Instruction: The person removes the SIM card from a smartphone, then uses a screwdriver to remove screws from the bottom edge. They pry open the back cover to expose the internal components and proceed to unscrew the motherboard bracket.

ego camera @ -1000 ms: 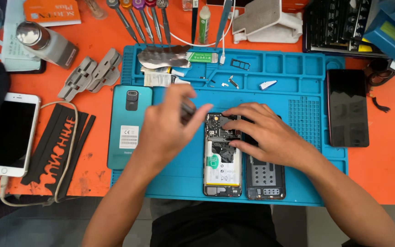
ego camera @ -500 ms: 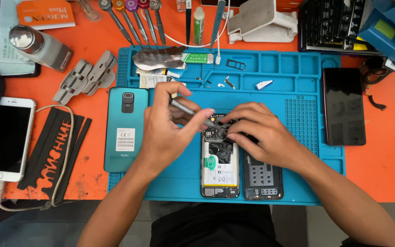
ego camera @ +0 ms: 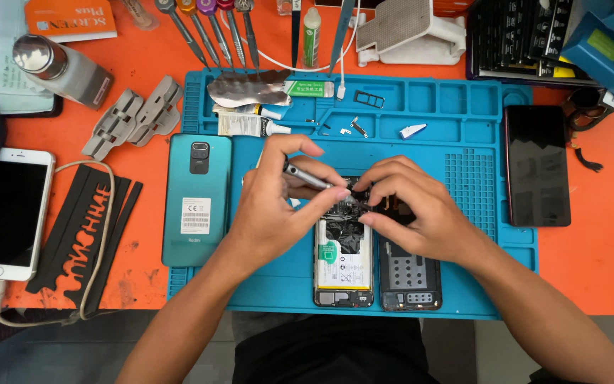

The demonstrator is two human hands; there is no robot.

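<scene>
Left hand [ego camera: 275, 206] pinching screwdriver [ego camera: 307, 176] as before (now tilted flatter), right hand [ego camera: 410, 206] fingertips pressed on opened phone [ego camera: 344, 263].

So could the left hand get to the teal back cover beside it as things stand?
Probably yes: the teal back cover lies uncovered just left of the left hand, with only bare mat between; the hand would first have to free itself of its screwdriver.

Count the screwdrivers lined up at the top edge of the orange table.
4 in that row: screwdrivers side by side above the blue mat, handles partly cropped, so more may be hidden. Another slim driver is in the left hand.
</scene>
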